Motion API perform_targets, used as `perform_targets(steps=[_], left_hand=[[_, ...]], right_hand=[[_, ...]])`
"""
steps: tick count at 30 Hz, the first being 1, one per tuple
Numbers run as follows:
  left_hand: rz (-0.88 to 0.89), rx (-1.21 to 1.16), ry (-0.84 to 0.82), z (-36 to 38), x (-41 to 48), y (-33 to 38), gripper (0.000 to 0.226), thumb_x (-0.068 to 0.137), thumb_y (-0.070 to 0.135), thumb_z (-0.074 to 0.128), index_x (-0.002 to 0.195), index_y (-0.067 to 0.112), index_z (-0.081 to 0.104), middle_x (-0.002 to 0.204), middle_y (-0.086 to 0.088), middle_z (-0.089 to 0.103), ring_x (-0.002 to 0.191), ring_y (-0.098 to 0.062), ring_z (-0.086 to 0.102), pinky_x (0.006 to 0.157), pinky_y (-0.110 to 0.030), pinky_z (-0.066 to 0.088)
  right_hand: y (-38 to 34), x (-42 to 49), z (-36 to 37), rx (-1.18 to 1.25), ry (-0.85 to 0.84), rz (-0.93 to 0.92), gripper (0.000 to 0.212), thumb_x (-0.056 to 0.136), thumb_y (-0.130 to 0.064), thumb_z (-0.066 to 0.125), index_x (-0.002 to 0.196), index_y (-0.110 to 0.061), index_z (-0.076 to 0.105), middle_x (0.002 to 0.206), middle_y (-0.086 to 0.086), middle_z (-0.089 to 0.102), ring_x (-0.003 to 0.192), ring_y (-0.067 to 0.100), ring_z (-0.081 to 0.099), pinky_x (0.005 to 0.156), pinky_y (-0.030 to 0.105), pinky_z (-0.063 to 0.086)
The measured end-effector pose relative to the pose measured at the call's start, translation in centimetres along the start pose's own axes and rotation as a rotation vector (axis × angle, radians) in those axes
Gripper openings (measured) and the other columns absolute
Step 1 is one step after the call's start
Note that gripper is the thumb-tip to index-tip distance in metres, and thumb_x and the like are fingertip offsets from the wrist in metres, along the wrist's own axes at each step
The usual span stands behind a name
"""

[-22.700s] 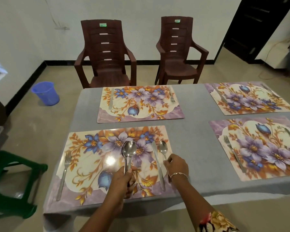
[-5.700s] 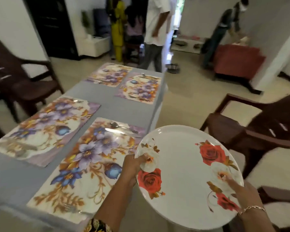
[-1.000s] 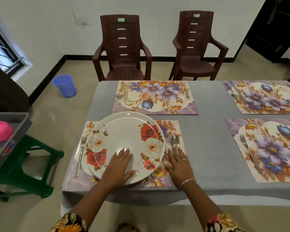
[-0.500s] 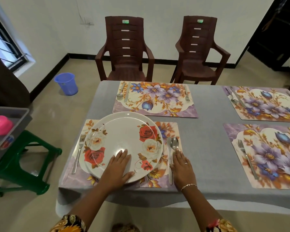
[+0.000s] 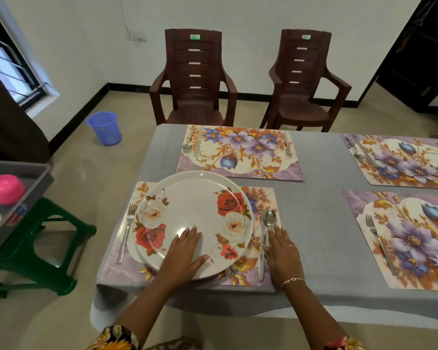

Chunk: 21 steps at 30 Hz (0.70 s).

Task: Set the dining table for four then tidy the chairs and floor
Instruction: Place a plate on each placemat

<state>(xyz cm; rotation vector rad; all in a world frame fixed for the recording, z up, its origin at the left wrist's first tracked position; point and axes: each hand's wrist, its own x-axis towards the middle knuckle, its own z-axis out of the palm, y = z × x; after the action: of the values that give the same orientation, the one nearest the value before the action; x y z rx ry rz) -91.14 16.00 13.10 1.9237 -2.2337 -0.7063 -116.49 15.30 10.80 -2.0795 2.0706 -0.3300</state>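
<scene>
A large white plate [image 5: 195,205] with red and cream roses lies on the near-left floral placemat [image 5: 259,198]. My left hand [image 5: 183,251] rests flat on the plate's near rim, fingers spread. My right hand [image 5: 282,251] lies flat on the mat to the plate's right, over the handles of a spoon [image 5: 268,221] and a knife [image 5: 261,261]. A fork [image 5: 127,228] lies left of the plate. Three other placemats, far left [image 5: 240,152], far right [image 5: 400,160] and near right [image 5: 405,238], carry cutlery only.
The table has a grey cloth [image 5: 319,213]. Two brown plastic chairs [image 5: 194,79] [image 5: 304,82] stand back from its far side. A blue bin [image 5: 105,128] sits on the floor at left. A green stool [image 5: 43,251] holds a grey tray [image 5: 18,198] with a pink bowl [image 5: 4,188].
Long before, I laid spoons, then carried the plate over. In the last second the plate and both hands have stayed nearly still; only the view has shifted slightly.
</scene>
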Motion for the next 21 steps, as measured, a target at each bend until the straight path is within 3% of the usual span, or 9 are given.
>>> perform_targets(steps=[4, 7, 9, 11, 12, 14, 16, 18, 21], left_hand=[[0.023, 0.014, 0.01, -1.0, 0.3, -0.8, 0.084, 0.076, 0.059, 0.021, 0.15, 0.019, 0.014, 0.159, 0.0, 0.005, 0.147, -0.017, 0.002, 0.112, -0.025, -0.006], [0.015, 0.06, 0.02, -1.7, 1.0, -1.4, 0.084, 0.076, 0.06, 0.017, 0.15, 0.022, 0.011, 0.159, 0.002, 0.003, 0.147, -0.016, 0.001, 0.107, -0.024, -0.01], [0.015, 0.044, 0.038, -1.7, 1.5, -1.6, 0.087, 0.074, 0.065, 0.015, 0.149, 0.021, 0.012, 0.159, 0.002, 0.004, 0.147, -0.016, 0.001, 0.106, -0.024, -0.011], [0.029, 0.008, 0.038, -1.8, 1.8, -1.8, 0.087, 0.075, 0.065, 0.017, 0.149, 0.02, 0.013, 0.158, 0.001, 0.005, 0.147, -0.017, 0.002, 0.106, -0.024, -0.011], [0.033, -0.007, 0.036, -1.8, 1.9, -1.8, 0.084, 0.076, 0.061, 0.02, 0.149, 0.02, 0.014, 0.158, 0.0, 0.005, 0.147, -0.017, 0.002, 0.107, -0.024, -0.011], [0.037, -0.03, 0.026, -1.6, 2.0, -2.0, 0.082, 0.077, 0.057, 0.023, 0.149, 0.019, 0.014, 0.158, 0.0, 0.006, 0.147, -0.018, 0.003, 0.108, -0.025, -0.01], [0.047, -0.035, 0.034, -1.6, 2.2, -2.4, 0.081, 0.078, 0.057, 0.024, 0.149, 0.019, 0.017, 0.158, -0.001, 0.009, 0.147, -0.019, 0.005, 0.109, -0.026, -0.009], [0.041, -0.064, 0.109, -1.8, 2.4, -2.9, 0.076, 0.081, 0.056, 0.034, 0.145, 0.014, 0.032, 0.154, -0.006, 0.025, 0.144, -0.025, 0.018, 0.112, -0.034, 0.0], [-0.035, -0.126, 0.389, -2.5, 2.9, -4.4, 0.047, 0.083, 0.027, 0.068, 0.122, 0.004, 0.059, 0.132, -0.017, 0.055, 0.126, -0.041, 0.047, 0.107, -0.054, 0.024]], right_hand=[[-0.4, -0.3, 0.7, -0.173, -0.123, -0.058, 0.074, 0.053, -0.046, 0.085, 0.116, -0.013, 0.063, 0.118, 0.01, 0.065, 0.109, 0.032, 0.062, 0.088, 0.048, 0.048], [-0.2, -0.5, 1.1, -0.195, -0.161, -0.065, 0.082, 0.051, -0.047, 0.085, 0.121, -0.017, 0.055, 0.12, 0.007, 0.065, 0.111, 0.031, 0.061, 0.112, 0.046, 0.02], [0.0, -0.6, 0.7, -0.262, -0.148, -0.114, 0.058, 0.08, -0.051, 0.06, 0.126, -0.019, 0.044, 0.123, 0.005, 0.063, 0.115, 0.03, 0.059, 0.11, 0.041, 0.003], [0.3, -0.4, 0.4, -0.283, -0.242, -0.081, 0.054, 0.096, -0.048, 0.008, 0.128, -0.02, 0.041, 0.125, 0.003, 0.062, 0.116, 0.028, 0.058, 0.109, 0.041, 0.002], [0.4, -0.1, 0.6, -0.292, -0.269, -0.07, 0.062, 0.095, -0.046, -0.004, 0.129, -0.02, 0.04, 0.126, 0.003, 0.061, 0.118, 0.028, 0.056, 0.11, 0.04, 0.001], [0.6, -0.2, 0.8, -0.304, -0.256, -0.067, 0.058, 0.095, -0.042, -0.001, 0.13, -0.019, 0.04, 0.13, 0.004, 0.058, 0.129, 0.028, 0.045, 0.111, 0.04, 0.001], [0.4, -0.3, 0.7, -0.258, -0.208, -0.089, 0.051, 0.096, -0.042, 0.011, 0.13, -0.018, 0.04, 0.134, 0.005, 0.05, 0.135, 0.029, 0.036, 0.113, 0.043, 0.012], [-0.6, -0.2, -0.1, -0.151, -0.115, -0.057, 0.063, 0.095, -0.053, 0.007, 0.127, -0.015, 0.046, 0.13, 0.009, 0.056, 0.122, 0.033, 0.052, 0.104, 0.048, 0.037], [-3.4, 0.4, -2.5, 0.144, 0.12, 0.039, 0.081, 0.09, -0.066, 0.017, 0.116, -0.003, 0.06, 0.114, 0.018, 0.066, 0.106, 0.039, 0.062, 0.089, 0.051, 0.046]])
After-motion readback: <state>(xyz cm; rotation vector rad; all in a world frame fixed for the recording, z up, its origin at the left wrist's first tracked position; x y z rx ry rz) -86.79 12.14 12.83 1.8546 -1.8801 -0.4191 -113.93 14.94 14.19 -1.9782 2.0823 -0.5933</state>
